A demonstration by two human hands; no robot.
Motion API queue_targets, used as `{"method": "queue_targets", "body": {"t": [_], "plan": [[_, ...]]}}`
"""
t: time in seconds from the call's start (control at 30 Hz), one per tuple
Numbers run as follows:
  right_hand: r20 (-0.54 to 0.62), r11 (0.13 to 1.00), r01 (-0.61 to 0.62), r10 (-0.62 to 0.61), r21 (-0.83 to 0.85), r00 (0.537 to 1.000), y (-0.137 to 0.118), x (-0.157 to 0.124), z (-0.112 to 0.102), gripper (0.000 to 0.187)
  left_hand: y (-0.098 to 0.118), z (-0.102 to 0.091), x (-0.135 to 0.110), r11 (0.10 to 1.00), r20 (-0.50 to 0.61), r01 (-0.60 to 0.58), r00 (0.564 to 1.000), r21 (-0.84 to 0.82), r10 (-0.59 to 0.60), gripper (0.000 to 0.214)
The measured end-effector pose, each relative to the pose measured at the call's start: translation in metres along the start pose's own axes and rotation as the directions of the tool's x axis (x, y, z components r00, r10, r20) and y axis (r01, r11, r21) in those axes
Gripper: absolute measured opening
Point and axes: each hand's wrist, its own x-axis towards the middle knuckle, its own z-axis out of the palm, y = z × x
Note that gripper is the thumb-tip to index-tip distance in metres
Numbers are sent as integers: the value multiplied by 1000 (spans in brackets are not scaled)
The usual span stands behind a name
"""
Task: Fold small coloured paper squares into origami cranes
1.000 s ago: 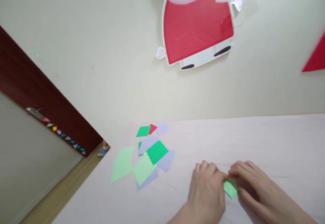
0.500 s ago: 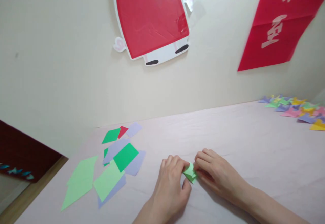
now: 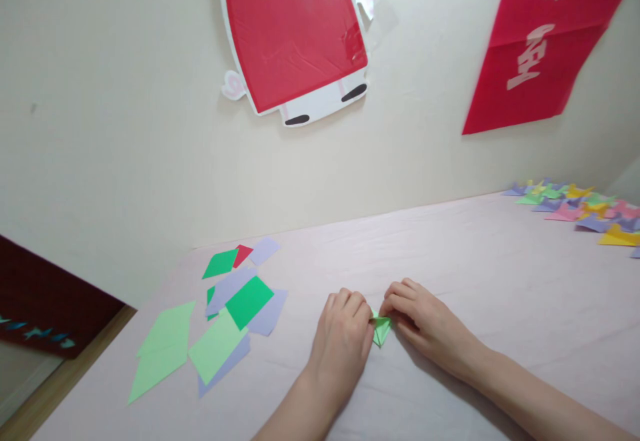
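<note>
A small light green folded paper (image 3: 381, 331) lies on the pale pink cloth between my two hands, its creased triangular flaps pointing toward me. My left hand (image 3: 345, 334) grips its left edge with curled fingers; the thumb is hidden behind the hand. From the other side, my right hand (image 3: 417, 311) pinches the paper's upper right edge with its fingertips. Both hands rest low on the cloth, and parts of the paper are covered by the fingers.
Loose paper sheets in light green (image 3: 163, 344), dark green (image 3: 249, 302), lilac (image 3: 265, 250) and red (image 3: 243, 255) lie to the left. At the far right are rows of folded colored paper pieces (image 3: 593, 211). Behind the pink cloth (image 3: 320, 254) rises a wall with a red cartoon cutout (image 3: 297, 34).
Both hands and the green paper sit slightly higher in view. The left thumb, which showed below the paper, is now out of sight, and the paper's folded point faces me more.
</note>
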Motion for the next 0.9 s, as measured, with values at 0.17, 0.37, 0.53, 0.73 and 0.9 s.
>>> {"method": "queue_targets", "body": {"t": [0.17, 0.37, 0.53, 0.73, 0.9], "plan": [[37, 994, -58, 55, 94, 998, 7, 2, 0, 26, 0, 3, 5, 998, 4, -55, 998, 13, 55, 14], [56, 985, -90, 83, 146, 995, 10, 3, 0, 19, -3, 6, 9, 1000, -26, -15, 1000, -27, 14, 14], [63, 981, -116, 107, 155, 992, 12, 5, 1, 19, -4, 10, 11, 982, -57, 48, 997, -181, -59, 17], [41, 978, -125, 119, 170, 992, 16, 6, 6, 15, 2, 2, 10, 943, -17, 164, 984, -291, -176, 18], [20, 985, -106, 104, 136, 994, 31, 9, 22, 11, 1, -1, 8, 893, -9, 244, 964, -378, -267, 17]]}}
